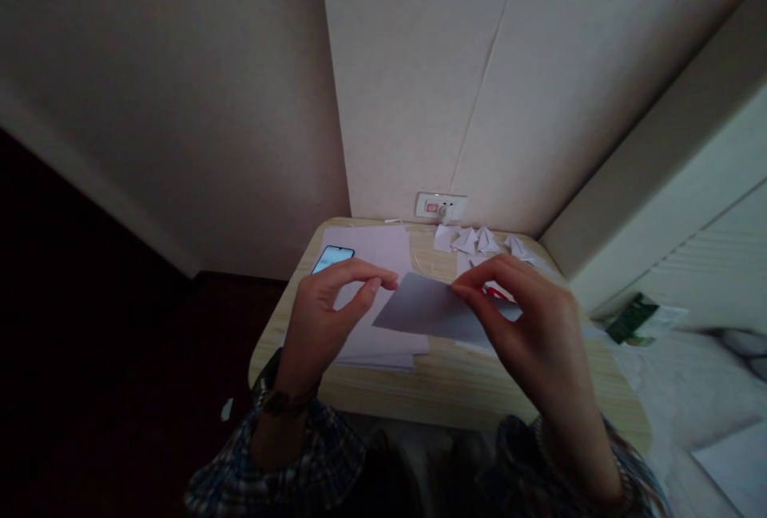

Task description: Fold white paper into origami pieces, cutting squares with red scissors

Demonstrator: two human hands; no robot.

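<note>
My right hand [533, 326] pinches the upper edge of a sheet of paper [440, 310] between thumb and fingers. The sheet is held tilted above the table and looks grey in the shade. Just left of its upper left corner is my left hand [329, 314], thumb and fingers stretched toward the paper with a small gap to it. I see nothing between these fingertips. Below the left hand lies a stack of white paper [383, 342]. A phone [331, 257] with a lit screen rests on its far left part. Something red [496, 292], partly hidden, shows behind the held sheet.
Several folded white paper pieces [478, 241] lie along the back of the wooden table [455, 402]. A wall socket [440, 206] with a plug is behind it. Right of the table, a green packet [633, 318] lies on a pale quilted surface [653, 378].
</note>
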